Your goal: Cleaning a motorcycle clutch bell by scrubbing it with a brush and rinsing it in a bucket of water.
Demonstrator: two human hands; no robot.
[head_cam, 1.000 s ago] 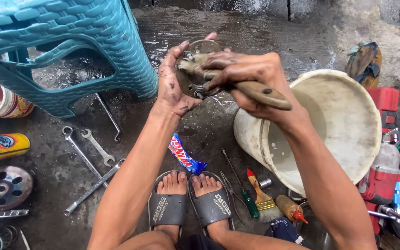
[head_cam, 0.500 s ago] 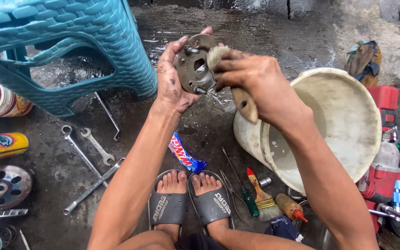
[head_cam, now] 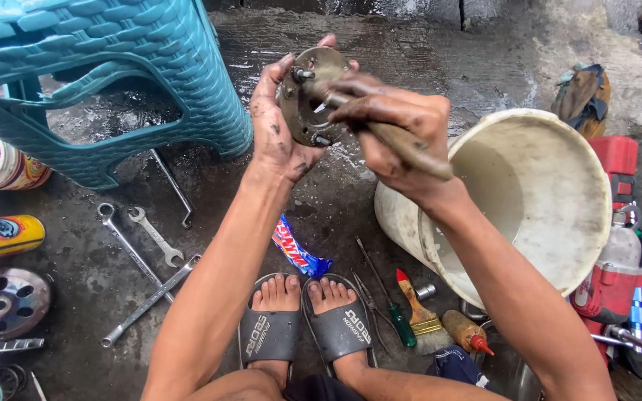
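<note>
Left hand (head_cam: 276, 134): fingers grasping a round metal disc part (head_cam: 307, 96), held upright above the wet floor (head_cam: 425, 67). Right hand (head_cam: 388, 126): fingers clenched around a wooden-handled brush (head_cam: 410, 152), its head touching the part. White bucket (head_cam: 551, 186) just right.

Brush (head_cam: 403, 145) head hidden behind right hand (head_cam: 388, 122); round metal part (head_cam: 310, 96) half covered by fingers; blue stool (head_cam: 105, 82) cropped at top edge.

Teal woven-pattern stool (head_cam: 113, 67), cream bucket (head_cam: 544, 193), grimy brownish metal disc (head_cam: 307, 96), yellow spray can (head_cam: 1, 238), grey sandals (head_cam: 306, 330), green-handled screwdriver (head_cam: 401, 327).
</note>
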